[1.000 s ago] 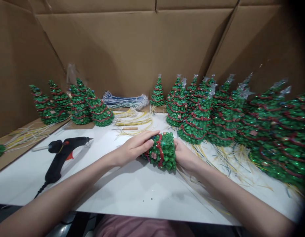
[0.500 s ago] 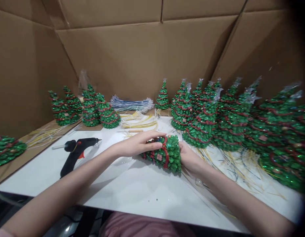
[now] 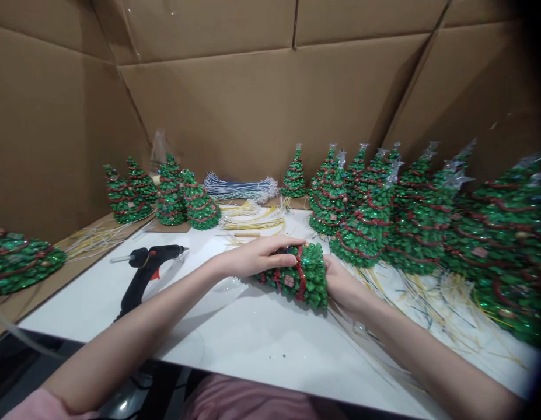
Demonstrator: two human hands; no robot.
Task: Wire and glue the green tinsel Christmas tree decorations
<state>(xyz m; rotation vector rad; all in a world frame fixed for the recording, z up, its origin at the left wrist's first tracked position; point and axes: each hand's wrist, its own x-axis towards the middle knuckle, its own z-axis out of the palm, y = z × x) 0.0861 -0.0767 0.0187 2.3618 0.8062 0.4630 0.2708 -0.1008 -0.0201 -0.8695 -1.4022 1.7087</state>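
A small green Christmas tree figurine (image 3: 311,277) with red garlands lies on its side above the white tabletop (image 3: 235,350), its wide base facing right. My left hand (image 3: 264,256) is wrapped over its upper side, thumb along the garland. At the base end is my right hand (image 3: 340,283), its fingers hidden behind or inside the base, so what they grip there cannot be seen. Thin wires trail out below the right wrist.
A black glue gun (image 3: 145,274) rests at left. Several trees (image 3: 364,233) with clear stars stand at right, others (image 3: 200,201) at back left. Bundles of blue-white wires (image 3: 239,188) and yellow wires (image 3: 252,217) lie at the back. Cardboard walls (image 3: 252,105) enclose the table.
The view has shifted slightly, so everything appears a little further right and lower. Both hands keep the same hold on the tree.
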